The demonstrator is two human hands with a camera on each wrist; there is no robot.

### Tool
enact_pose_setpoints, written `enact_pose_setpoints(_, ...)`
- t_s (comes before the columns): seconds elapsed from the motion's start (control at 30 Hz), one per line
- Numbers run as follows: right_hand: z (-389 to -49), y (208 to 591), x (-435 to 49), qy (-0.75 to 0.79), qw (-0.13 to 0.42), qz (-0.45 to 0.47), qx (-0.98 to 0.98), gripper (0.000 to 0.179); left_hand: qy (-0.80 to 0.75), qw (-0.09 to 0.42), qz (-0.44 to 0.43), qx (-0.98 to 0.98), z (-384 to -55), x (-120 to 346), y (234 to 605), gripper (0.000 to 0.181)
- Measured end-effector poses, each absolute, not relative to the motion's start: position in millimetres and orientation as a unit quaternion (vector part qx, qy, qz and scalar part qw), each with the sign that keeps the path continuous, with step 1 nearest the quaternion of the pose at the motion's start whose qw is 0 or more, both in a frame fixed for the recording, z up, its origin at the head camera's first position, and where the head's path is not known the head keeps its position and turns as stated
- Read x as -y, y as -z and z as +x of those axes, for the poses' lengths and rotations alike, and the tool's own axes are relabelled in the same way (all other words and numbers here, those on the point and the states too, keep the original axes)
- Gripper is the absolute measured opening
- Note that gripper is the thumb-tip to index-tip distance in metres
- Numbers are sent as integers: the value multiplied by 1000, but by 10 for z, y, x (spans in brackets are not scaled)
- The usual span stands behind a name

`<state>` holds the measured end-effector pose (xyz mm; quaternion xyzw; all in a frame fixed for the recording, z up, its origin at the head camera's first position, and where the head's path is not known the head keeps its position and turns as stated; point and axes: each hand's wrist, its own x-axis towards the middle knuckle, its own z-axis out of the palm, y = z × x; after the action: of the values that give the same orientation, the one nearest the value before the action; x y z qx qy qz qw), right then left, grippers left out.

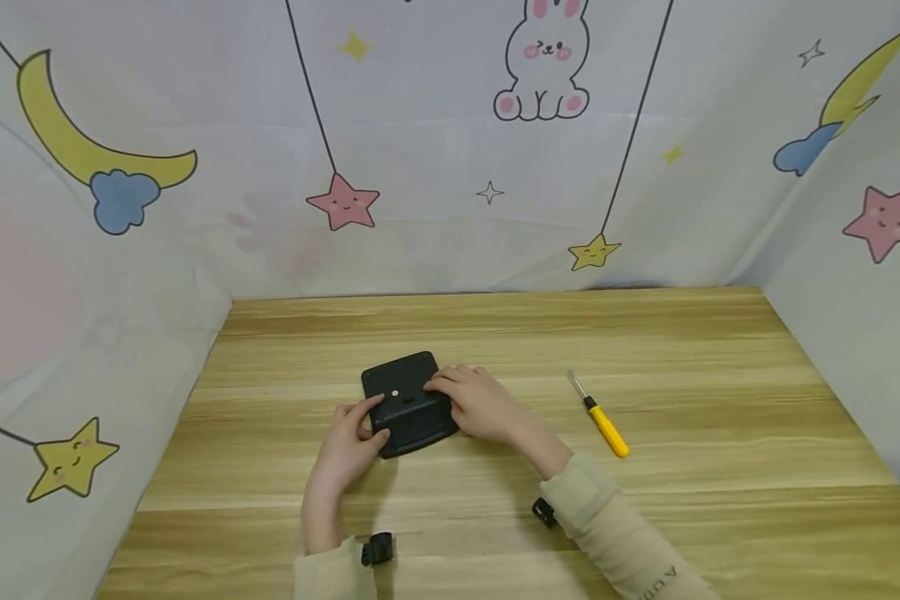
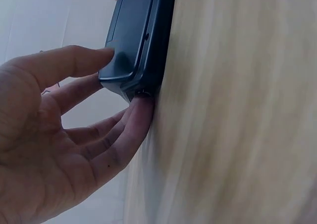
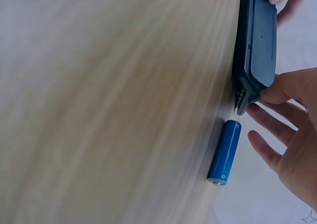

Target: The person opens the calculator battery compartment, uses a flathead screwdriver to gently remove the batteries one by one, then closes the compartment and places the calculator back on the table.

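A black flat plastic device (image 1: 401,379), its exact kind not clear, lies on the table with rounded corners and a small pale round spot on its upper face. At its left end, my left hand (image 1: 348,446) holds it between thumb and fingers; in the left wrist view the thumb presses the front face (image 2: 131,35). My right hand (image 1: 487,404) grips the opposite end, thumb and fingers at the corner in the right wrist view. Close to that end, a blue cylindrical battery (image 3: 225,152) lies on the table below the right fingers; in the head view it is hidden.
To the right lies a screwdriver (image 1: 603,425) with a yellow handle, its metal tip pointing away. The wooden table (image 1: 720,400) meets white printed cloth (image 1: 435,250) at the back and sides. Black wrist mounts (image 1: 378,548) sit by the cuffs.
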<state>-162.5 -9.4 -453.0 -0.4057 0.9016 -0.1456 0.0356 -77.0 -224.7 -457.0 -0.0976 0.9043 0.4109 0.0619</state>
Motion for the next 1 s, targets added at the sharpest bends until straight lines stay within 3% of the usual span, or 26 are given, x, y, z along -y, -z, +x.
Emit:
enact_pose_setpoints(0.43,-1663,4561,119,97,48,-430,-896,45,-367,23,-85,-926,-700,2310,4532,57)
enact_pose_setpoints(0.77,-1720,4601,101,92,42,-422,-901,43,-278,56,-35,-958,-783,2326,4462,68)
enact_pose_setpoints(1.0,-1742,4604,79,111,50,-415,-902,41,-243,37,-9,-969,-823,2296,4447,68)
